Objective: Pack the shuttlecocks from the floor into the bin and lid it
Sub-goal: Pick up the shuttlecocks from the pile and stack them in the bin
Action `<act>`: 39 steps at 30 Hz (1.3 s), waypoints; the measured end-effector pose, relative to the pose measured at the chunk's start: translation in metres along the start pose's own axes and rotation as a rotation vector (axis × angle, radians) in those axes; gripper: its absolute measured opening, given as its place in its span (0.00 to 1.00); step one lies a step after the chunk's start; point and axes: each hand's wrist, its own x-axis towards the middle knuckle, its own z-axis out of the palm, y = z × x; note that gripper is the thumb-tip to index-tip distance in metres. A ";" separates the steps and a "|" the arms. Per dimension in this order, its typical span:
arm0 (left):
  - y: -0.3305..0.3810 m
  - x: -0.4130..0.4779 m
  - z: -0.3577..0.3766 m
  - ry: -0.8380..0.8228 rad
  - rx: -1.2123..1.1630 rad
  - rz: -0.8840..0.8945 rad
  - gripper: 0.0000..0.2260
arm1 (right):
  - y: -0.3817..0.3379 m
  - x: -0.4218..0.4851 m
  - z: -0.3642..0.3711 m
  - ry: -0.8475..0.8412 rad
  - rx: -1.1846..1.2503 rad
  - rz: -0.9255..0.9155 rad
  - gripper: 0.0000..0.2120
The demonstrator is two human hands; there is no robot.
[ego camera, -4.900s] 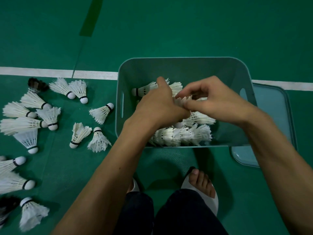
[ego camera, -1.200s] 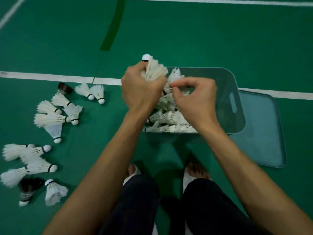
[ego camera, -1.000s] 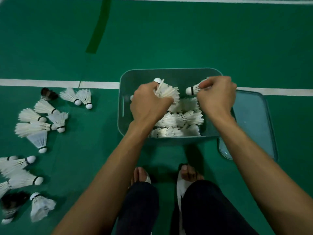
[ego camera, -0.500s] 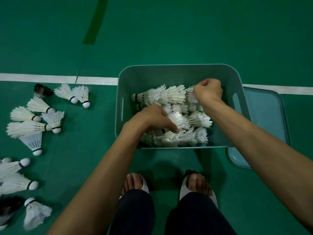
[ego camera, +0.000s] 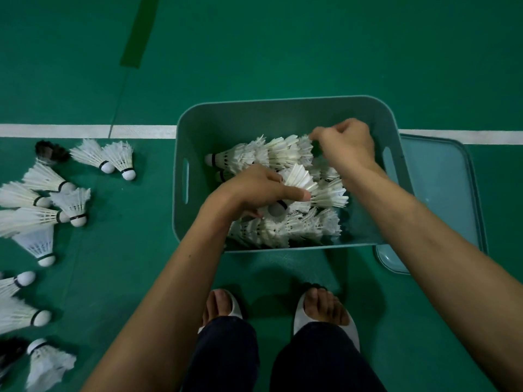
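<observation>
A: Where are the hands?

B: Both are inside the teal plastic bin [ego camera: 198,131]. The left hand [ego camera: 254,190] is curled around a white feather shuttlecock [ego camera: 294,185], thumb laid across the base of its skirt; the cork sticks out under the thumb toward the person and the feathers fan away toward the bin's far side.

A: And the other one?

B: The right hand [ego camera: 346,145] is bunched near the far right corner, fingertips pinching the feather end of a nested row of shuttlecocks [ego camera: 254,155] that lies across the bin with its cork pointing left.

A: What else is in the bin?

B: More stacked shuttlecocks [ego camera: 283,230] lie along the near wall, below both hands.

A: And outside it?

B: Loose shuttlecocks [ego camera: 70,202] are scattered on the green court floor [ego camera: 283,52] well to the left of the bin, a couple of them dark-feathered. The teal lid [ego camera: 441,193] lies flat on the floor, partly tucked under the bin's right side. The bin stands just this side of a white court line [ego camera: 85,131].
</observation>
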 end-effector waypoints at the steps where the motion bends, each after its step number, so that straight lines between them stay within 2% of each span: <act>1: 0.002 0.000 0.002 0.011 -0.022 0.016 0.18 | 0.003 -0.007 -0.005 0.005 -0.022 -0.048 0.14; 5: 0.007 0.001 0.013 0.056 -0.037 0.067 0.21 | 0.016 -0.031 -0.020 -0.220 -0.084 -0.084 0.21; 8: 0.010 -0.001 0.018 0.039 -0.007 0.100 0.21 | 0.023 -0.034 -0.030 -0.237 -0.199 -0.097 0.13; 11: 0.008 -0.005 0.021 0.024 0.026 0.118 0.19 | 0.024 -0.033 -0.041 -0.044 -0.356 -0.191 0.16; 14: 0.001 -0.006 0.019 0.045 0.078 0.113 0.10 | 0.020 -0.031 -0.046 0.194 -0.575 -0.313 0.18; 17: -0.006 -0.005 0.016 0.043 0.088 0.083 0.07 | 0.017 -0.025 -0.038 0.305 -0.672 -0.391 0.17; 22: -0.010 -0.004 0.006 0.009 0.033 0.072 0.14 | 0.015 -0.005 -0.012 0.280 -0.536 -0.383 0.20; 27: -0.011 -0.002 0.001 -0.021 -0.075 0.038 0.17 | 0.016 0.011 0.012 0.187 -0.122 -0.011 0.21; 29: -0.012 0.000 0.001 -0.024 -0.092 0.027 0.16 | 0.017 0.016 0.017 0.142 0.025 0.119 0.16; 31: -0.013 0.001 0.002 -0.015 -0.082 0.030 0.12 | 0.017 0.020 0.019 0.095 0.123 0.196 0.10; 33: -0.011 0.000 0.003 -0.029 -0.065 0.028 0.08 | 0.018 0.024 0.017 0.068 0.092 0.190 0.09; 36: -0.008 -0.004 0.004 -0.062 -0.059 0.034 0.08 | 0.018 0.021 0.011 0.034 -0.005 0.125 0.14; 39: -0.008 -0.006 0.004 -0.042 -0.130 0.053 0.07 | 0.016 0.010 0.003 0.005 -0.050 0.069 0.14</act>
